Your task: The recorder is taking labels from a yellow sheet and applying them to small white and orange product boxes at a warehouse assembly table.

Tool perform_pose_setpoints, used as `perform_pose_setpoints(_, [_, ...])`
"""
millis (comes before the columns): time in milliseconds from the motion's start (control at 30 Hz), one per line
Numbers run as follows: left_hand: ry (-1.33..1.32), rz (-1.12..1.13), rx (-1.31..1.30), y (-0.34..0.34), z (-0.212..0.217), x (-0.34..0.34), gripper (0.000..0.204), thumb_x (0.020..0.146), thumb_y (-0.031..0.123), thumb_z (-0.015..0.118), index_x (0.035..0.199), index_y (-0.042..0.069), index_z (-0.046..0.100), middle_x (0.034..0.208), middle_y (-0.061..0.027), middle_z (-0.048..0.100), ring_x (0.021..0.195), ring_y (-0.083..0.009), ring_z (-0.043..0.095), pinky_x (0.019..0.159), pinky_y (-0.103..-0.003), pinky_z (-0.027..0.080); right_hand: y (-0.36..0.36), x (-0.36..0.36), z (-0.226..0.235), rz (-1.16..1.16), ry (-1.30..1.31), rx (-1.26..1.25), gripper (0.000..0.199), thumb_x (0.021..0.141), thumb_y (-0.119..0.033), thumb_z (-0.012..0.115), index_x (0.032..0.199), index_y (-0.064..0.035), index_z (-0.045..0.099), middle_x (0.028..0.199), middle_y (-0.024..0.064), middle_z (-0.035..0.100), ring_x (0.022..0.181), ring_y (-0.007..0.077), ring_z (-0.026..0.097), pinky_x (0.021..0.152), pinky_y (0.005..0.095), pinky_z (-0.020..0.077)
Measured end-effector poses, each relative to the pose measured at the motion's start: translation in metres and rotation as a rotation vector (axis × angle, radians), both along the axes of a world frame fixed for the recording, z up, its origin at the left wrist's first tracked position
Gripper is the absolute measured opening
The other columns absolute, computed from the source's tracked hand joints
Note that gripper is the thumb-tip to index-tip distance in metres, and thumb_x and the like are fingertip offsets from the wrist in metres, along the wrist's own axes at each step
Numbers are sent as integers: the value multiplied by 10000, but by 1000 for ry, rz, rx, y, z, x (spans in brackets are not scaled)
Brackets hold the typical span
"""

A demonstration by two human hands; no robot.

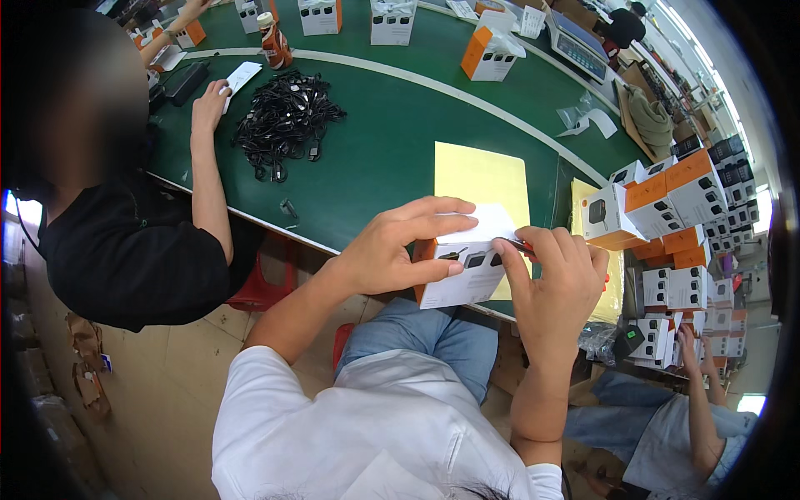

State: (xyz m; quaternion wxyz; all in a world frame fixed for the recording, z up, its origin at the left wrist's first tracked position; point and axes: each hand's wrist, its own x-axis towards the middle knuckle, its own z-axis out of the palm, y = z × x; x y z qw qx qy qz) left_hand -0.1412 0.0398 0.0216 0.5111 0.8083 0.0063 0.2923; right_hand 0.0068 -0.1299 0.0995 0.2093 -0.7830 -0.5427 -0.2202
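Box is over the near table [367, 167] edge, above my lap; open green surface beyond. My left hand [392, 250] wraps the small white-and-orange carton [462, 267], fingers curled on top. My right hand [554, 287] pinches a thin tool at its flap. Yellow sheet [479, 175] just behind; stacked matching cartons [667, 200] right; black cable pile [283, 121] farther left.

Green work table [392, 158] with a curved white stripe across it. Lying on top: tangled heap of black cables [283, 121], pale yellow sheet [482, 177], white-and-orange boxes [492, 52], brown bottle [273, 42], crumpled clear plastic bag [583, 117]. Stacked at the right edge, more white-and-orange cartons [667, 200].
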Motion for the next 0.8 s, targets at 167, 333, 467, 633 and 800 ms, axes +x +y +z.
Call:
perform_pose_setpoints(167, [-25, -19, -35, 0, -3, -1, 488, 866, 171, 813, 1324, 46, 703, 1411, -179, 633, 1261, -310, 631, 1045, -386, 504, -4, 8, 7, -22, 31, -159, 450, 805, -396, 851, 1069, -69, 689, 877, 57, 611, 827, 252, 593, 781, 403, 396])
perform_pose_setpoints(333, [-17, -39, -76, -1, -7, -1, 488, 868, 173, 812, 1319, 25, 699, 1400, -192, 639, 1266, -317, 629, 1052, -391, 500, -12, 18, 8, -33, 218, -174, 491, 808, -354, 854, 1141, -47, 664, 927, 83, 618, 859, 273, 609, 794, 408, 407])
perform_pose_setpoints(467, [17, -54, -79, -1, -6, -2, 525, 833, 67, 822, 1340, 41, 692, 1421, -189, 634, 1317, -320, 603, 1092, -422, 480, -16, 15, 10, 101, 393, -73, 335, 817, -231, 836, 1083, -76, 704, 869, 70, 609, 817, 263, 594, 778, 392, 389])
perform_pose_setpoints(633, [19, -75, -100, -3, -6, 1, 523, 831, 62, 823, 1337, 38, 693, 1423, -183, 635, 1319, -318, 603, 1094, -422, 479, -8, 9, -7, 334, 392, 74, 84, 805, -128, 827, 861, -134, 764, 694, 10, 535, 701, 220, 515, 738, 379, 339])
perform_pose_setpoints(800, [-21, -65, -70, -7, -9, 4, 494, 854, 163, 824, 1307, 8, 702, 1395, -196, 648, 1255, -309, 645, 1034, -380, 509, 1, 12, -17, 324, 402, 28, 116, 771, -155, 858, 861, -140, 786, 655, 1, 539, 684, 199, 524, 745, 368, 345])
